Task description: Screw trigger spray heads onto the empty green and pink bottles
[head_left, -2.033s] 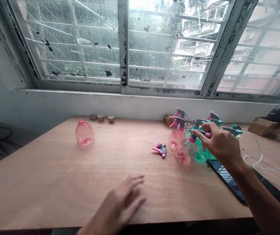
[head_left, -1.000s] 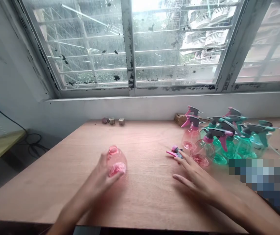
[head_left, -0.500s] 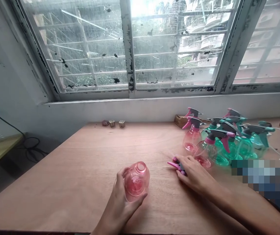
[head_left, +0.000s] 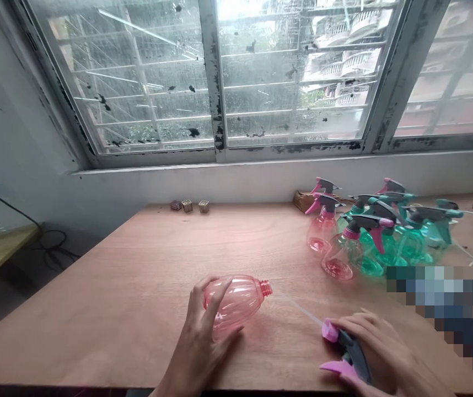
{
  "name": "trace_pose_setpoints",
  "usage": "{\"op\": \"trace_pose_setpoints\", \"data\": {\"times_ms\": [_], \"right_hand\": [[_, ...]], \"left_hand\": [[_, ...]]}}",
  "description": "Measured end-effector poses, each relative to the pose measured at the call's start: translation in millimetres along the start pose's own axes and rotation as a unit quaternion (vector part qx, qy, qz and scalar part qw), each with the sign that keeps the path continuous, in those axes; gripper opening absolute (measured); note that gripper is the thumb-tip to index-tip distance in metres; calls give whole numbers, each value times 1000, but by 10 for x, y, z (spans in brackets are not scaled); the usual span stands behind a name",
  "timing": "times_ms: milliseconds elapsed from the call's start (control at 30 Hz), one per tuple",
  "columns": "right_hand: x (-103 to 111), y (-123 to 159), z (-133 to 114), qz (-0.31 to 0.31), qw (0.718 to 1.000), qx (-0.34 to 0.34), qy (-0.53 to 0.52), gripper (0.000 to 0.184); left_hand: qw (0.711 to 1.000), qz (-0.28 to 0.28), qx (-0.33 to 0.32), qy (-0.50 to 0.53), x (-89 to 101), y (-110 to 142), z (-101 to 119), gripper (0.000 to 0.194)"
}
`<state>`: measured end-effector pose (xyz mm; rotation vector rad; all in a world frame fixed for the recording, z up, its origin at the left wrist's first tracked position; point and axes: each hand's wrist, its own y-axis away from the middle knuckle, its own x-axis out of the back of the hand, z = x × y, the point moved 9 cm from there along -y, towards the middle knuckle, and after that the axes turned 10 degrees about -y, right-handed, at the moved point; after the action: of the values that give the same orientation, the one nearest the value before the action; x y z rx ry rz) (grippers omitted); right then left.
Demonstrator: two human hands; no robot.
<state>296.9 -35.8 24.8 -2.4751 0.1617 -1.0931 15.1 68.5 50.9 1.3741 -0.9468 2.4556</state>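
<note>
My left hand point(head_left: 203, 336) grips a clear pink bottle point(head_left: 236, 302) without a cap, tilted on its side with the open neck pointing right. My right hand point(head_left: 379, 355) holds a pink and grey spray trigger head point(head_left: 346, 353) near the table's front edge. A thin clear dip tube point(head_left: 298, 309) runs from the head toward the bottle's neck and ends just short of it.
Several finished pink and teal spray bottles point(head_left: 369, 237) stand grouped at the right of the wooden table point(head_left: 137, 286). Three small cube-like objects point(head_left: 189, 205) sit by the back edge, under the window point(head_left: 215, 77). A blurred-out patch point(head_left: 443, 298) covers the right front.
My left hand has brought the pink bottle nearer and tipped it sideways. My right hand has picked up the trigger head from the table and drawn it toward the front edge.
</note>
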Motion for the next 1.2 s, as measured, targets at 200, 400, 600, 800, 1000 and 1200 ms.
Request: {"op": "trace_pose_setpoints", "data": {"times_ms": [200, 400, 600, 800, 1000, 1200], "right_hand": [[-34, -36, -32, -22, 999, 3, -26, 45], [148, 65, 47, 39, 998, 10, -55, 45], [136, 75, 80, 29, 994, -10, -103, 45], [40, 6, 117, -6, 988, -43, -146, 49], [-106, -33, 219, 47, 947, -102, -300, 52], [-500, -159, 231, -6, 862, -140, -487, 73]], "left_hand": [[1000, 6, 1, 6, 23, -22, 13, 70], [1000, 14, 18, 20, 40, -18, -31, 72], [1000, 15, 14, 17, 46, -18, -12, 70], [999, -19, -29, 26, -1, -3, 55, 79], [998, -19, -39, 37, -15, -1, 114, 79], [995, -27, -52, 86, -120, 43, 248, 89]]}}
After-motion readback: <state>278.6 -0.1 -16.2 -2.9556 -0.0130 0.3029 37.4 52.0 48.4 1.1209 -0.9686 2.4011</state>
